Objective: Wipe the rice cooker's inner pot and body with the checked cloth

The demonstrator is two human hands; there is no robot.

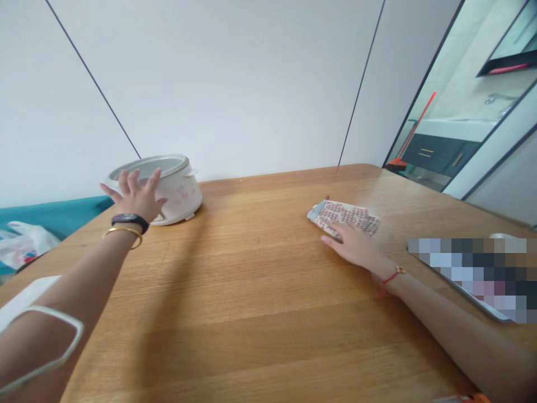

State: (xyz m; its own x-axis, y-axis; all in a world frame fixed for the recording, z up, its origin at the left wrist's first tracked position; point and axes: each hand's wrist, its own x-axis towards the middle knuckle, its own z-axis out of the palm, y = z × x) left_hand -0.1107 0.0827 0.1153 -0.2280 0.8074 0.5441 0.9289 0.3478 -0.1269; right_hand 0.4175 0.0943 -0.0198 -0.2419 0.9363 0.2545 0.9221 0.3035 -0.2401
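A white electric cooker [180, 193] with faint pink flowers stands without a lid at the far left of the wooden table [251, 280]. My left hand [136, 196], its fingers spread wide, is in front of the cooker's near side. Whether it touches the cooker I cannot tell. Toward the right, a folded cloth [331, 210] with a brown-and-white pattern and a light blue edge lies on the tabletop. My right hand [354, 243] rests on its near edge, fingers stretched over it and the thumb apart.
At the right edge is a flat item [482, 280], blurred out by pixels. A white object [29, 296] is partly behind my left forearm. White plastic bags [29, 243] lie on a teal seat [54, 215] at left. The wall [251, 84] borders the table's far side.
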